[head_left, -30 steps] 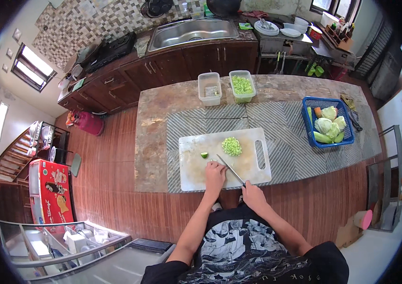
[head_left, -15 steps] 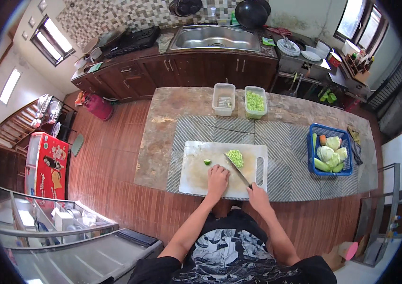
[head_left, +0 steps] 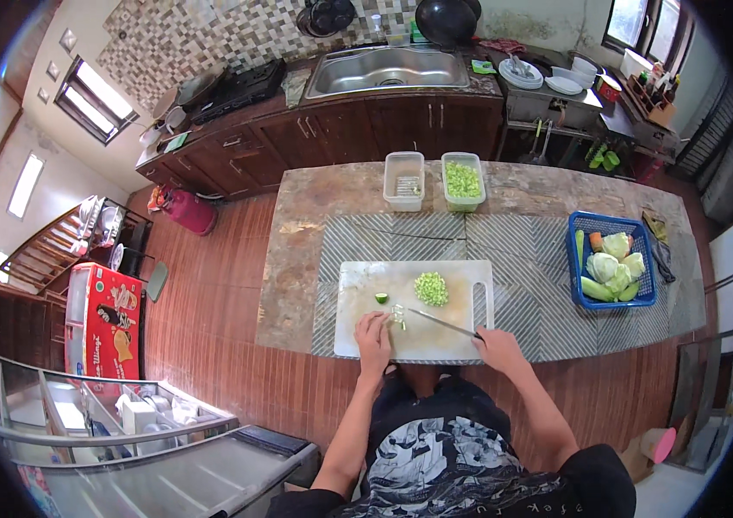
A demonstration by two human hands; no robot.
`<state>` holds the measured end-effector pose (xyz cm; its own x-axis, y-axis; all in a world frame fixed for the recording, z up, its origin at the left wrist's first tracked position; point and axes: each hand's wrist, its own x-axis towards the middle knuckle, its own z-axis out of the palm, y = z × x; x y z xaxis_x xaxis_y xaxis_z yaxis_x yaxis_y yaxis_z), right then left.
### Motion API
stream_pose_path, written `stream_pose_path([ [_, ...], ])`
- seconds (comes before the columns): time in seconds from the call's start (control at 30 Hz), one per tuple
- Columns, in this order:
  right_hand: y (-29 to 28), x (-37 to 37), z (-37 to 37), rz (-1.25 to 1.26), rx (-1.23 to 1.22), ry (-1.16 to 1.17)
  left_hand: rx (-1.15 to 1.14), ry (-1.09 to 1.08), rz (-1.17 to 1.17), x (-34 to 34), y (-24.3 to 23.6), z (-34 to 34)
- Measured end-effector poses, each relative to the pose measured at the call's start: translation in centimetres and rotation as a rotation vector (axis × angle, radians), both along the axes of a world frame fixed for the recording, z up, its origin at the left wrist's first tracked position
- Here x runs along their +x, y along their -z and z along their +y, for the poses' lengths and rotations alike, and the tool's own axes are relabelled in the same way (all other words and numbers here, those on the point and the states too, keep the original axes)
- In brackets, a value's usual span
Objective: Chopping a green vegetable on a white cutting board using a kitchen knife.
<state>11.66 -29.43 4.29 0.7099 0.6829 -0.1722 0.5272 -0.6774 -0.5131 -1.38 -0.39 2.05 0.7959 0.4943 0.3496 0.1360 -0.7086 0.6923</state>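
Note:
My right hand [head_left: 497,348] grips a kitchen knife [head_left: 442,320] by its dark handle, the blade pointing left, low over the white cutting board [head_left: 358,281]. My left hand [head_left: 373,335] rests on the board with its fingers bent and drawn together; what lies under them, if anything, is hidden. Small pale-green cut pieces [head_left: 398,316] lie between its fingertips and the knife tip. Behind the blade sits a heap of diced green vegetable [head_left: 431,289]. A short dark-green end piece [head_left: 381,298] lies to the left of that heap.
Beyond the board stand a nearly bare clear plastic container [head_left: 404,203] and another container [head_left: 466,205] of chopped greens. A blue basket [head_left: 612,302] of vegetables is at the right of the table. A steel sink [head_left: 388,73] lies across the room.
The knife has moved from the heap's edge and swung flatter, and my right hand has shifted right. My left hand has moved left, uncovering the small cut pieces.

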Motion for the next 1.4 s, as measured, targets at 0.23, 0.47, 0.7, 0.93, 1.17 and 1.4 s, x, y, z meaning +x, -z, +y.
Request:
stream_pose_path([
  [0.23, -0.2, 1.7, 2.1, 0.010, -0.018, 0.052, -0.207, -0.062, -0.077, -0.4, 0.9, 0.3],
  [0.47, 0.3, 1.9, 1.9, 0.044, -0.005, 0.004, -0.213, -0.067, -0.081, -0.7, 1.2, 0.3],
  [0.7, -0.9, 3.3, 3.9, -0.004, -0.032, 0.034, -0.218, -0.027, -0.072, -1.3, 2.3, 1.3],
  [0.93, -0.7, -0.4, 2.6, 0.075, 0.069, 0.109, -0.378, 0.042, -0.017, -1.5, 1.0, 2.9],
  [1.17, -0.2, -3.3, 2.6, 0.088, 0.091, 0.242, 0.006, 0.159, -0.022, -1.4, 1.1, 3.2],
  [1.4, 0.5, -4.2, 4.1, 0.171, 0.247, 0.336, 0.149, 0.240, -0.016, -0.9, 0.9, 3.1],
])
